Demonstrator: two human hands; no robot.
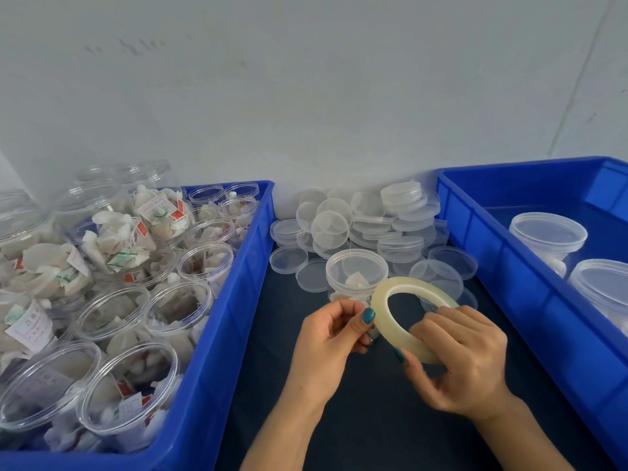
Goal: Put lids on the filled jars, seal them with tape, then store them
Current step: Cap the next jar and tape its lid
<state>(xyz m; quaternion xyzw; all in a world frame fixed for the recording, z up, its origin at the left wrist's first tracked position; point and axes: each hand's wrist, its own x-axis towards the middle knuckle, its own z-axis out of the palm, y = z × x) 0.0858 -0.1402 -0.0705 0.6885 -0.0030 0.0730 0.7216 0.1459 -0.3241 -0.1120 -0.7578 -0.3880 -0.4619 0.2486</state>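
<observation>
Centrally, both hands grasp a pale, translucent tape roll (413,317): the right hand (465,362) grips its lower rim, while the left hand (331,338) pinches its edge at nine o'clock. Just behind stands a clear lidded jar (356,277) on the dark surface (272,351).

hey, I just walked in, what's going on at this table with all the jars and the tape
A person is sealing jars. The right hand holds a roll of clear tape, while the left hand picks at its edge, apparently to find the end. Just behind stands a lidded jar on the dark table, untaped as far as I can tell. The left blue bin holds filled open jars, the right blue bin holds lidded ones, and loose lids are piled between.
</observation>
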